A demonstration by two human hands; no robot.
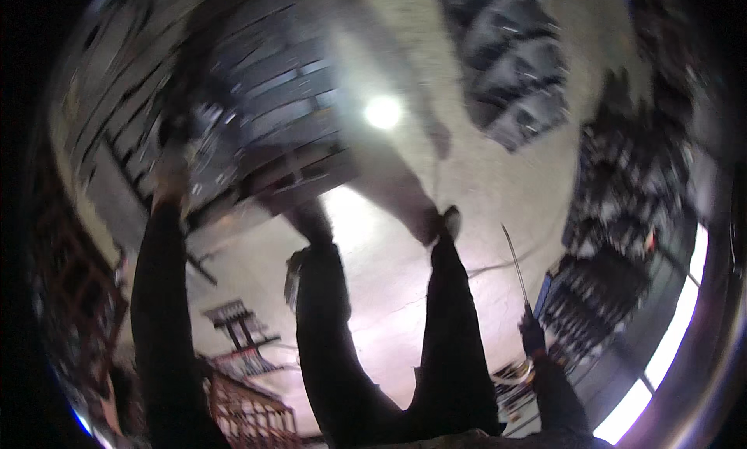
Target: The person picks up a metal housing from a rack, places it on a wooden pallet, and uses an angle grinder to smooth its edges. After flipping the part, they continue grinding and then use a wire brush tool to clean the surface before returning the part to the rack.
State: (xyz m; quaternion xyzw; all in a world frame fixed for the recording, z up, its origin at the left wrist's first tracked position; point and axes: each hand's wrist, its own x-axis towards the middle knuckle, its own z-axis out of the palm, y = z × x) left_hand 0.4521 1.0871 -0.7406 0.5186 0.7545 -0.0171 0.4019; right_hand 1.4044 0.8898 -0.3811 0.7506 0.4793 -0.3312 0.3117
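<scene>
My left arm reaches forward to a dark stack of slatted metal [288, 99] on the left side. At its end my left hand [171, 173] is blurred against small shiny parts, and its fingers cannot be made out. Low on the right, my right hand [532, 334], in a dark glove, is closed around the lower end of a long thin metal rod [513, 262]. The rod points up and slightly left, away from the hand, over the floor. My legs and shoes stand between the two hands.
Grey angular metal pieces [517, 68] lie in a row on the pale floor ahead. Many dark parts [622, 184] are piled along the right, beside a bright strip. Reddish-brown lattice racks [249, 410] stand at lower left, near a small dark frame [243, 332]. A bright light spot falls ahead.
</scene>
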